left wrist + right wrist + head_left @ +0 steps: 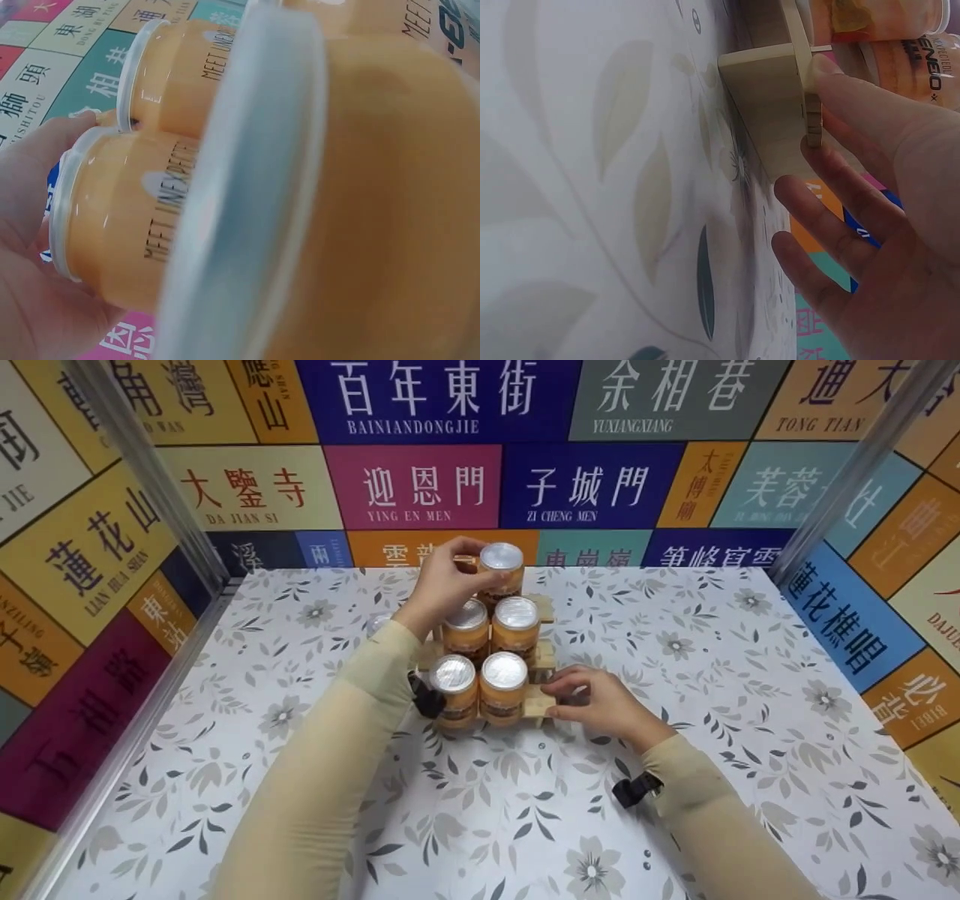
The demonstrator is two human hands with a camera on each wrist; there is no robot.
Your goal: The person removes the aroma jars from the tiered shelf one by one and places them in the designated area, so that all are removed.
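Note:
At the back of the wooden stepped rack, my left hand grips a jar with orange contents and a silvery lid, thumb in front and fingers behind. Several matching jars, such as the front one, stand in pairs on the lower steps. The left wrist view shows the hand's fingers round the gripped jar, and a blurred jar fills the near side. My right hand pinches the right end of the front step. In the right wrist view its thumb lies on the board, other fingers spread.
A pale lid shows behind my left forearm, mostly hidden. The tabletop has a grey leaf and flower print. Panels with Chinese lettering stand behind and on both sides, with metal posts at the corners.

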